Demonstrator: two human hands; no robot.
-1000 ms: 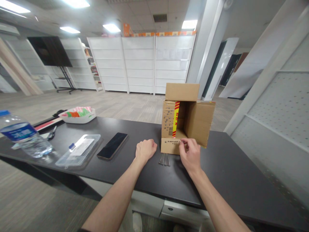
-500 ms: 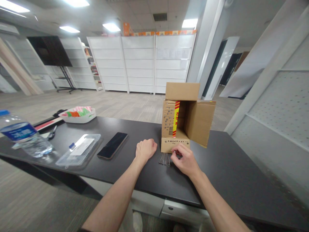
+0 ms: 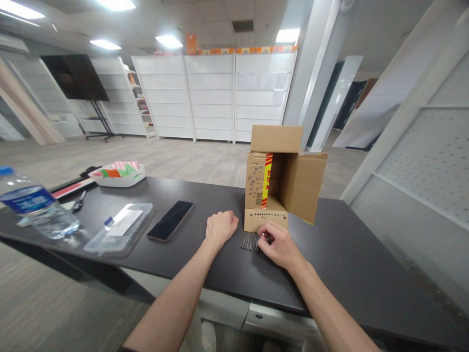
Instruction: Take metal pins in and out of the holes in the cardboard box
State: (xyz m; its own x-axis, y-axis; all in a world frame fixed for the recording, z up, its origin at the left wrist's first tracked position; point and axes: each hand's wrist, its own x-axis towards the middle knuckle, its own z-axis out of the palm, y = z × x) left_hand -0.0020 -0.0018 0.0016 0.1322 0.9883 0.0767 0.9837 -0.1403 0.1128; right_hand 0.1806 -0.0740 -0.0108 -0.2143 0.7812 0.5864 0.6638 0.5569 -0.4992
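My left hand (image 3: 222,229) rests on the dark tabletop in a loose fist, just left of an open cardboard box (image 3: 256,218). Thumb and fingers pinched together, my right hand (image 3: 274,242) is in front of the box's lower flap. A tiny bright spot shows at its fingertips, too small to name. Beside those fingertips lies a fanned row of several thin metal pins (image 3: 249,241), which look like nails or screws. The lower flap carries a row of small dark holes with a round stud at each end, and more dark dots mark the left flap.
A black phone (image 3: 171,221) and a clear plastic case (image 3: 120,229) lie to the left. Further left stand a water bottle (image 3: 36,205) and a white basket (image 3: 119,178) with colourful contents. A white perforated partition (image 3: 428,146) borders the table's right side.
My right hand has shifted slightly left and down, closer to the metal pins. My left hand and the box have stayed in place.
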